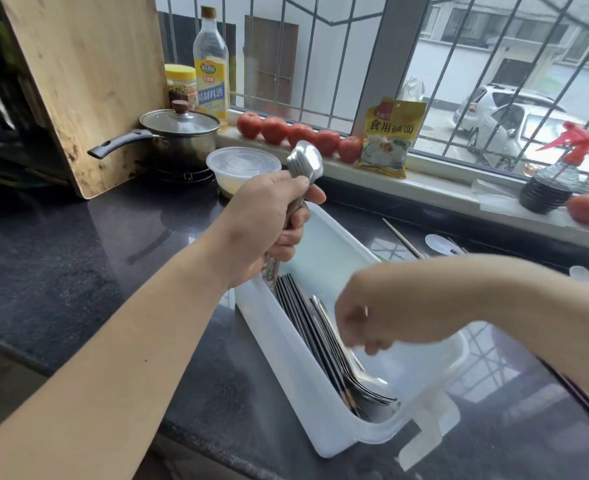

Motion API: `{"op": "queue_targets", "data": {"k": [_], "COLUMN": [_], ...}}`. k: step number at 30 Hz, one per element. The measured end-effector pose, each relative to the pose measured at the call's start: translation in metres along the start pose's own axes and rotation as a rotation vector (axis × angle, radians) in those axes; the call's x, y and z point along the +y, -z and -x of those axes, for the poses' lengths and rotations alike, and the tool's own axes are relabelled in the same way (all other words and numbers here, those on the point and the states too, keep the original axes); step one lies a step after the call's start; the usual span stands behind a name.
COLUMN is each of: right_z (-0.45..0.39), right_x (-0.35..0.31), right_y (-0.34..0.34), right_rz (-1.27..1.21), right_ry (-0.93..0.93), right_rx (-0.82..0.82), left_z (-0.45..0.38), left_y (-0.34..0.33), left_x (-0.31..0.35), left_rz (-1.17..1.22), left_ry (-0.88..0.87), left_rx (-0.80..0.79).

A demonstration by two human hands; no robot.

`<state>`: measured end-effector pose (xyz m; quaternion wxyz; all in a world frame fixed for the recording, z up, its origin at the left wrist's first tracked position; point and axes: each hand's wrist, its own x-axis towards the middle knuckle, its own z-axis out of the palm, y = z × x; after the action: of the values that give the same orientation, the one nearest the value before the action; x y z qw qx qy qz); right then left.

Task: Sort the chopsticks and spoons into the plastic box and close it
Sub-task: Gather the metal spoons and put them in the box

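We look down at a dark stone tabletop (78, 244) from head height. Our left hand (269, 226) is wrapped in a fist around a bundle of metal spoons (305, 164), gripping the handles so the bowls stand up above the knuckles. The bundle hangs over the far end of the plastic box (307, 393), a long translucent white tub that runs from under this hand toward us and to the right.

Our right hand (362, 323) reaches into the middle of the box. It is blurred, with fingers curled downward, and we cannot tell whether it is pinching anything.

Just left of the right hand, dark chopsticks (300, 317) lie lengthwise against the near wall, with more metal spoons beside them, bowls toward the near end. Beyond the right arm, one loose chopstick (402, 239) and a white plastic spoon (440, 244) rest on the tabletop.

We judge the steel spoons stiff, smooth and fairly heavy as a bunch, likely to slip and clatter, so a full grip on the handles suits them. The chopsticks look light, rigid and prone to roll, so they are best taken together near the middle. The box seems light and may slide when nudged.
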<state>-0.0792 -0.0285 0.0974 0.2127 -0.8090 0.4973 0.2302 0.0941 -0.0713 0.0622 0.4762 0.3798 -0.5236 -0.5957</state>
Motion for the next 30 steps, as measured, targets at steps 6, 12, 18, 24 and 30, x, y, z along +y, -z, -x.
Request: {"op": "queue_targets", "data": {"k": [6,12,18,24,30], "right_z": [-0.002,-0.014,-0.01,-0.013,0.005], "right_x": [0.019,0.023,0.03,0.035,0.053], "right_y": [0.036,0.03,0.027,0.022,0.017], "right_rz": [-0.818,-1.257,-1.375,-1.405,-1.646], "right_ry": [0.025,0.213,0.263,0.249,0.391], "right_rx": [0.78,0.743,0.706,0.71,0.755], "left_z": [0.003,0.007,0.006,0.01,0.005], "left_y": [0.001,0.004,0.002,0.001,-0.004], "left_x": [-0.001,-0.004,-0.004,0.002,-0.003], "left_rz": [-0.1,-0.225,-0.212,-0.253,0.013], "left_ry": [-0.046,-0.161,-0.175,-0.112,-0.148], "left_rx": [-0.11,-0.162,-0.182,-0.217,0.215]}}
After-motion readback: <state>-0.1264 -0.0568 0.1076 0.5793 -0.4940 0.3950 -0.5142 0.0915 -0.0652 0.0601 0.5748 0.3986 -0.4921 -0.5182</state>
